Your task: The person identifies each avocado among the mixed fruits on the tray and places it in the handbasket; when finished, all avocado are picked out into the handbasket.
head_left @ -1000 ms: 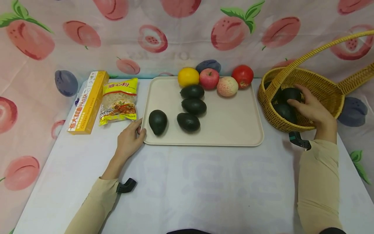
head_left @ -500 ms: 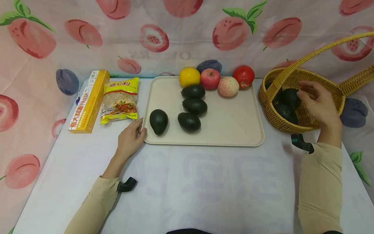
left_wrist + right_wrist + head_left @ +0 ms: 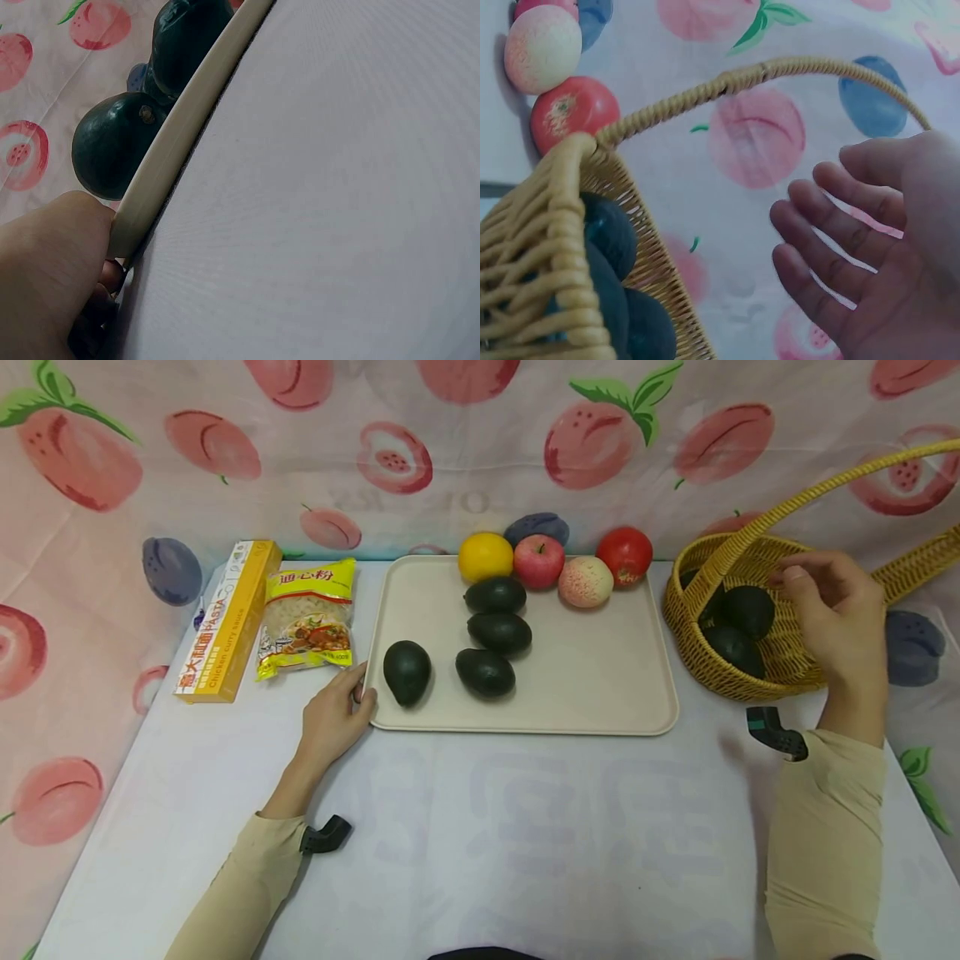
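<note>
My left hand grips the front left corner of a beige tray. In the left wrist view its thumb lies at the tray's rim, and fingertips show below. A dark green avocado lies close to that hand; more avocados form a column mid-tray. My right hand hovers over the right side of a wicker basket, fingers loosely bent and holding nothing. Left of it in the basket sit avocados, also seen in the right wrist view as dark avocados.
Along the tray's back edge stand a lemon, an apple, a pale peach and a tomato. A pasta bag and a yellow pasta box lie at left. The basket's tall handle arches up.
My right hand has let go of an avocado in the basket and drawn back up and to the right. My left hand stays at the tray's corner.
</note>
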Demonstrator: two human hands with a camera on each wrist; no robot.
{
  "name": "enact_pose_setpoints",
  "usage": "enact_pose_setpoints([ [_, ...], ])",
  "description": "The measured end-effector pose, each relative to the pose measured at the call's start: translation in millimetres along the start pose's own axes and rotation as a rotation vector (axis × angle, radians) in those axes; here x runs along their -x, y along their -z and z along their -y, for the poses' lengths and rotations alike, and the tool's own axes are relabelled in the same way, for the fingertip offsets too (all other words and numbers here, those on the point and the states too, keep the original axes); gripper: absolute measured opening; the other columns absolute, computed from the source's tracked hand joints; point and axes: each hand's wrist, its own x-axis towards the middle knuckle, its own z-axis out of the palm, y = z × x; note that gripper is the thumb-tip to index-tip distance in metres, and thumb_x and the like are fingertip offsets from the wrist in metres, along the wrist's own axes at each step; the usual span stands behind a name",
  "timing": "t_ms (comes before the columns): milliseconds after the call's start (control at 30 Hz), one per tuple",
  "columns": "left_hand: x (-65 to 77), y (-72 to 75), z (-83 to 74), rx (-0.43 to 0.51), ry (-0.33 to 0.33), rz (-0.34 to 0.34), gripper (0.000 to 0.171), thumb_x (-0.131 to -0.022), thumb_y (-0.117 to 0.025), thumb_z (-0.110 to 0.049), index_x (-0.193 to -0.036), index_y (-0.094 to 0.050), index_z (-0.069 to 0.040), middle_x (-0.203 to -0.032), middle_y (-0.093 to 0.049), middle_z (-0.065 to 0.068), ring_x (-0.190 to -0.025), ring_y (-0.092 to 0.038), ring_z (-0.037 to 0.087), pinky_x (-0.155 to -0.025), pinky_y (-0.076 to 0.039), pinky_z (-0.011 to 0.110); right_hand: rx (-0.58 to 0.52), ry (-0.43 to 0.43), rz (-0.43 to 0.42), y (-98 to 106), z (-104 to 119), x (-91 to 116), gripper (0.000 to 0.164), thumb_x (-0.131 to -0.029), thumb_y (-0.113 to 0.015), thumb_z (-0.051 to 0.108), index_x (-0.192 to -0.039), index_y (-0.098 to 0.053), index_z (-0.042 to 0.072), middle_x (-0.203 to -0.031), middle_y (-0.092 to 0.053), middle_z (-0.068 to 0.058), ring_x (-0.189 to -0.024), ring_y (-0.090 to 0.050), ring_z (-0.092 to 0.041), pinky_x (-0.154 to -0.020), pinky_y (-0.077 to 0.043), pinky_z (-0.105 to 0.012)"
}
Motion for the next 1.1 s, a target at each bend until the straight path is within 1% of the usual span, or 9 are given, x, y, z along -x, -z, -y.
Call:
enact_pose_setpoints([
  [133,-0.3,0.1,0.1,-0.001,0.004,0.005,0.044,-0.090,-0.053,-0.022,-0.130,-0.055,-0.005,-0.075,-0.047,0.001,-0.056,-0.034,0.013,-0.048,-0.025,0.029,-0.035,0.057,-0.019,-3,8,3,0.021,-0.091,-0.058,0.007,-0.107,-0.066,-0.003,-0.090,-0.066,0.009,-0.084,-0.062,-0.006,-0.079,-0.046,-0.013],
  [300,-0.1,0.6,-0.9,0.003,0.009,0.009,0.045,-0.090,-0.053,-0.023,-0.131,-0.055,-0.005,-0.075,-0.047,0.001,-0.056,-0.035,0.013,-0.048,-0.025,0.029,-0.079,0.226,0.034,-11,17,6,0.023,-0.086,-0.061,-0.001,-0.104,-0.063,-0.014,-0.087,-0.066,0.012,-0.080,-0.062,-0.002,-0.075,-0.046,-0.013],
  [433,0.6,1.1,-1.2,0.007,0.008,0.006,0.045,-0.090,-0.053,-0.023,-0.131,-0.055,-0.004,-0.075,-0.047,0.002,-0.056,-0.034,0.013,-0.048,-0.025,0.029,-0.061,0.305,0.075,-21,27,10,0.023,-0.084,-0.062,-0.003,-0.103,-0.061,-0.016,-0.091,-0.065,0.014,-0.080,-0.061,0.000,-0.075,-0.046,-0.013],
  [533,0.7,1.2,-0.8,0.005,0.001,0.002,0.044,-0.090,-0.053,-0.022,-0.131,-0.055,-0.004,-0.075,-0.046,0.001,-0.056,-0.034,0.014,-0.048,-0.025,0.029,-0.041,0.321,0.103,-28,36,15,0.024,-0.084,-0.062,-0.002,-0.104,-0.061,-0.016,-0.094,-0.065,0.014,-0.081,-0.060,0.001,-0.077,-0.045,-0.013],
  [633,0.9,1.2,-0.8,0.002,-0.005,-0.002,0.044,-0.090,-0.053,-0.023,-0.130,-0.055,-0.004,-0.074,-0.046,0.001,-0.056,-0.034,0.013,-0.048,-0.025,0.029,-0.016,0.338,0.132,-34,35,16,0.023,-0.084,-0.063,-0.001,-0.104,-0.062,-0.013,-0.095,-0.064,0.015,-0.082,-0.060,0.001,-0.078,-0.045,-0.013],
  [800,1.0,0.5,-0.8,0.004,-0.005,-0.003,0.044,-0.090,-0.053,-0.023,-0.130,-0.056,-0.004,-0.074,-0.046,0.001,-0.056,-0.034,0.013,-0.048,-0.025,0.029,0.014,0.335,0.182,-52,34,20,0.022,-0.084,-0.064,0.000,-0.105,-0.064,-0.008,-0.094,-0.063,0.016,-0.081,-0.060,0.001,-0.078,-0.044,-0.013],
  [900,0.8,0.1,-0.7,0.005,-0.001,-0.002,0.045,-0.090,-0.053,-0.023,-0.130,-0.056,-0.004,-0.074,-0.046,0.001,-0.056,-0.034,0.013,-0.048,-0.025,0.029,0.012,0.331,0.190,-64,46,25,0.022,-0.084,-0.063,-0.002,-0.105,-0.063,-0.008,-0.095,-0.062,0.010,-0.083,-0.058,0.001,-0.078,-0.043,-0.013],
  [1000,0.7,0.2,-0.6,0.004,-0.002,-0.001,0.045,-0.090,-0.054,-0.023,-0.130,-0.055,-0.004,-0.074,-0.046,0.001,-0.056,-0.034,0.013,-0.048,-0.025,0.029,0.028,0.343,0.202,-74,60,32,0.024,-0.084,-0.062,-0.003,-0.107,-0.061,-0.009,-0.099,-0.062,0.001,-0.088,-0.056,0.002,-0.078,-0.043,-0.012],
  [1100,0.8,0.8,-0.5,0.005,-0.001,0.002,0.045,-0.090,-0.053,-0.024,-0.131,-0.055,-0.004,-0.075,-0.047,0.001,-0.056,-0.034,0.014,-0.048,-0.025,0.029,0.043,0.350,0.220,-83,67,38,0.024,-0.085,-0.061,-0.002,-0.108,-0.060,-0.008,-0.101,-0.062,-0.009,-0.090,-0.055,0.005,-0.078,-0.042,-0.012],
])
